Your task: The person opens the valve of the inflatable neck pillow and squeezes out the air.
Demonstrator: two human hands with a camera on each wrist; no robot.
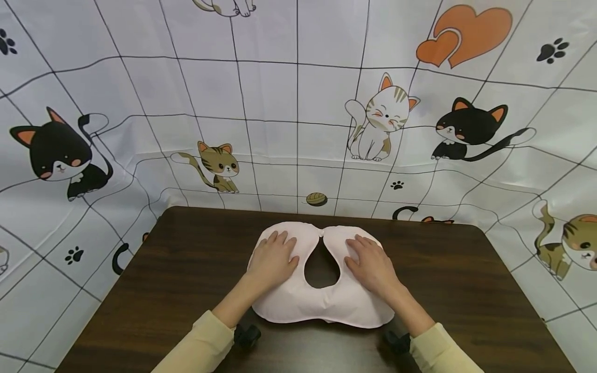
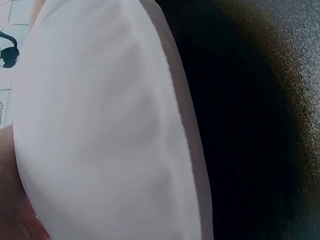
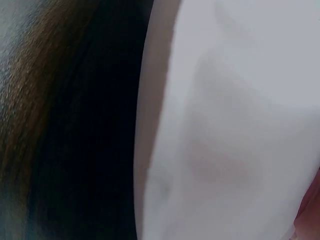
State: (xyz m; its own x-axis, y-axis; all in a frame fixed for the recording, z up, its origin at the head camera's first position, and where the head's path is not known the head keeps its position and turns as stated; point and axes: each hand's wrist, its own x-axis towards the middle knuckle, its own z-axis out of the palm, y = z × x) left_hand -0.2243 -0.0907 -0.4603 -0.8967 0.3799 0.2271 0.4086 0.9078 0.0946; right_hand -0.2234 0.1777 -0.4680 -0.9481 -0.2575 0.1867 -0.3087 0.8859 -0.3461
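Observation:
A pale pink, U-shaped neck pillow [image 1: 322, 305] lies flat on a dark wooden table, its two arms meeting at the far side around a teardrop-shaped hole. My left hand [image 1: 272, 261] rests on the pillow's left arm with fingers extended. On the right arm lies my right hand [image 1: 371, 264], fingers spread and pointing toward the hole. The left wrist view is mostly filled by the pillow's smooth fabric [image 2: 100, 115] and its seamed edge, with part of the hand at lower left. In the right wrist view the pillow's side [image 3: 235, 140] fills the right half.
The dark brown table [image 1: 186, 269] has rounded far corners. Behind and beside it hangs a white sheet [image 1: 270, 88] with grid lines and printed cats. Dark wrist devices sit under both forearms, near the cream sleeves [image 1: 200, 344].

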